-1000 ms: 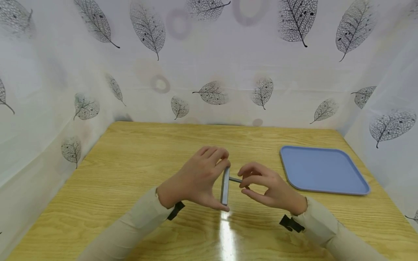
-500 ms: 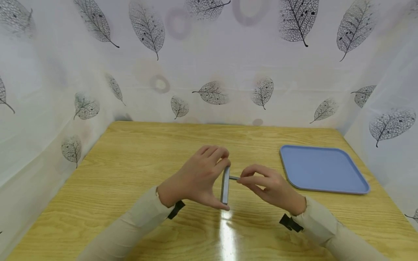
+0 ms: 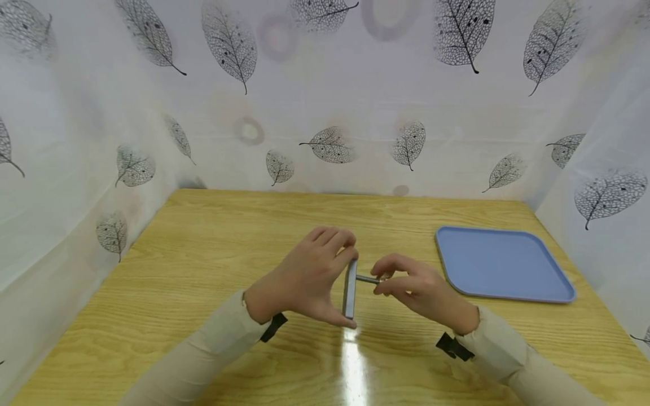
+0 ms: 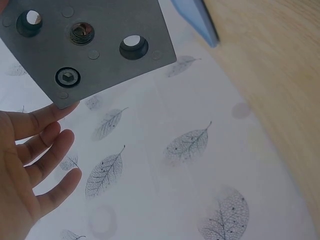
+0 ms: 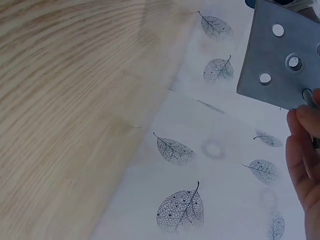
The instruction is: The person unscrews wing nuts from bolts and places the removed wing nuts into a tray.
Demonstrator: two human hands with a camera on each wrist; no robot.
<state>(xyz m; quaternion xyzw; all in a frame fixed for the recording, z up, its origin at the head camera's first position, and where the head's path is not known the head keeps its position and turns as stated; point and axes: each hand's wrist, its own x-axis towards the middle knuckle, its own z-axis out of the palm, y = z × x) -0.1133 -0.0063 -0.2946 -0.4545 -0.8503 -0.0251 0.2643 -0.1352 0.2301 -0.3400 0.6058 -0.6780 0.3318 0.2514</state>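
A square grey metal plate [image 4: 105,30] with several holes stands on edge, seen edge-on in the head view. My left hand [image 3: 312,276] holds it by opposite edges, fingers at the top and thumb below. A hex-socket bolt [image 4: 67,77] sits in one corner hole, its head on the left face. Its shaft [image 3: 367,279] sticks out of the right face. My right hand [image 3: 418,287] pinches the shaft's far end with thumb and fingers. Something small and shiny shows between those fingertips, too small to identify. In the right wrist view, the right hand is partly cut off by the frame.
A blue tray [image 3: 505,265] lies on the right side of the wooden table [image 3: 244,225]. White curtains [image 3: 325,101] printed with leaves enclose the table at the back and both sides. Black straps [image 3: 453,347] are on both wrists.
The right hand's fingers went from spread around the bolt's end to pinching the shaft, then shifted slightly outward to its tip. The left hand and plate have stayed in place.
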